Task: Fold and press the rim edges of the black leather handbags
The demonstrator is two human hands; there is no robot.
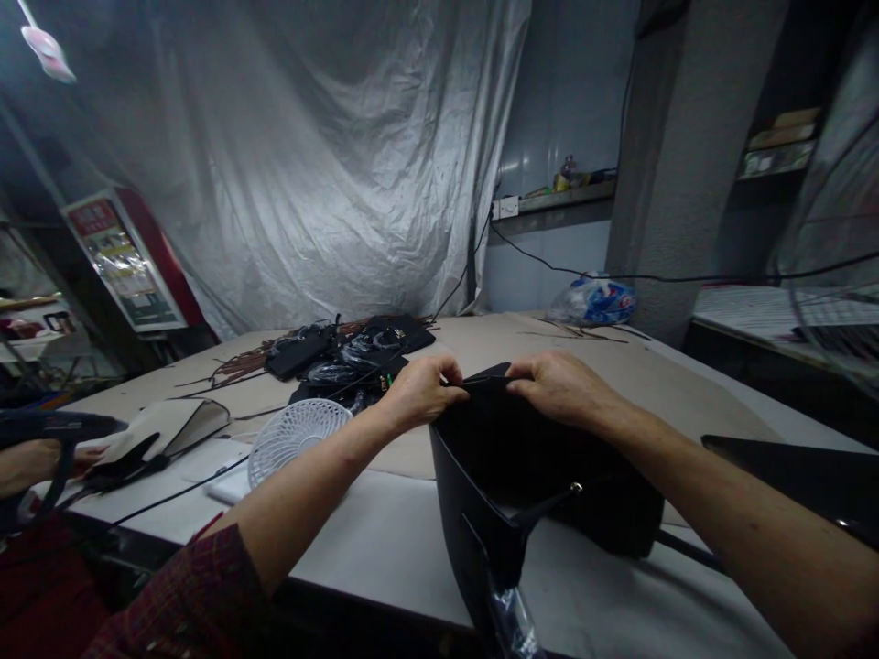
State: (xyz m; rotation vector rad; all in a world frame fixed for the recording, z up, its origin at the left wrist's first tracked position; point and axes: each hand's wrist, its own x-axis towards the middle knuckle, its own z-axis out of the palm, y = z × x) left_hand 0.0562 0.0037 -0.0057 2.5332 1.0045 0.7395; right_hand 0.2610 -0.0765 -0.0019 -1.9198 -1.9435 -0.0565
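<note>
A black handbag (473,513) stands on the table in front of me, its mouth wide open toward me. My left hand (429,389) pinches the bag's far top edge between thumb and fingers. A short way to the right, my right hand (559,384) pinches the same edge. A small gold-coloured metal fitting (576,487) shows near the bag's mouth. Clear plastic wrap (514,618) covers a part hanging at its near side. The bag's inside is too dark to make out.
A white fan (298,439) stands left of my left forearm. Behind it lie several black bags (350,352) and brown strips (240,364). At far left, another person's hand (31,467) is beside a drill-like tool (59,426) and a pale bag (165,430). Another black piece (789,476) lies right.
</note>
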